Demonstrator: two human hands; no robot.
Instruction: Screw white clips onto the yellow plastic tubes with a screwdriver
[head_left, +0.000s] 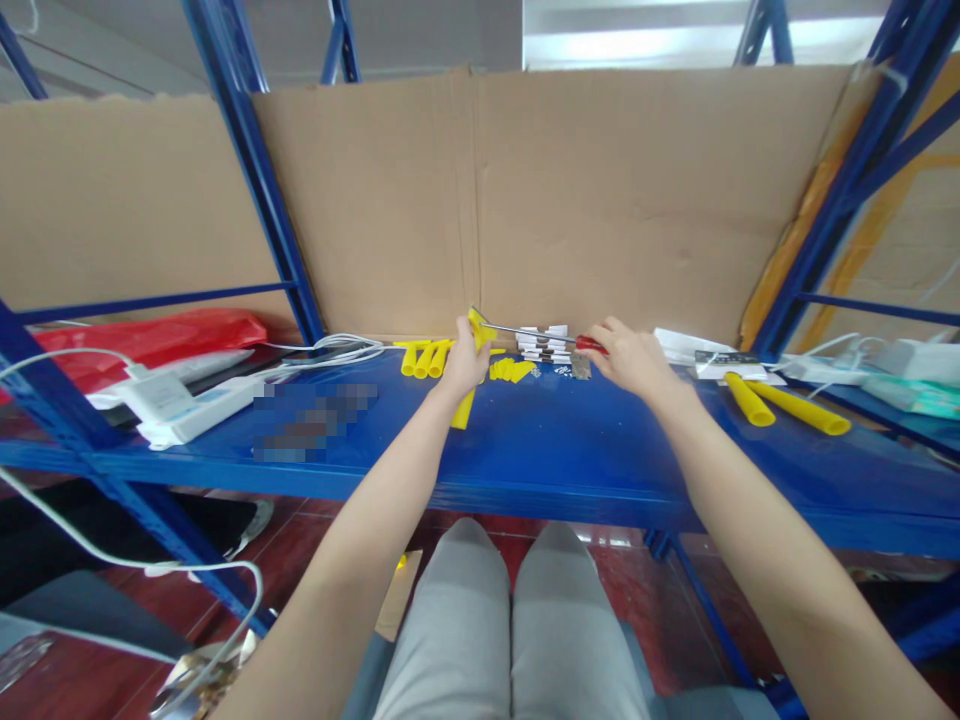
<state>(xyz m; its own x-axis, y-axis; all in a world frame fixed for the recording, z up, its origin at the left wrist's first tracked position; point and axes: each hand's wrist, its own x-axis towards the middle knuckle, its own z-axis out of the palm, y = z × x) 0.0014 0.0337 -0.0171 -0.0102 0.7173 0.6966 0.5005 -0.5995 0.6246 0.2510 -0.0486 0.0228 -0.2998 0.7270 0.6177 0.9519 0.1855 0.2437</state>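
My left hand (466,362) is closed around a yellow plastic piece (463,410), whose lower end sticks out below the fist and whose top shows above it. In my right hand (626,352) is a screwdriver (589,344) with a red handle and a long metal shaft. The shaft points left, and its tip reaches the top of the yellow piece. Between the hands lie small flat yellow pieces (511,371), white packets with dark bands (543,345) and a little pile of small metal parts (580,366). Several yellow tubes (425,360) lie just left of my left hand.
A blue shelf (555,440) carries everything, backed by cardboard (600,200). To the left are a white power strip (199,410), cables and a red bag (165,340). Two yellow tubes (795,405) lie at the right. Blue uprights (262,190) frame the bay.
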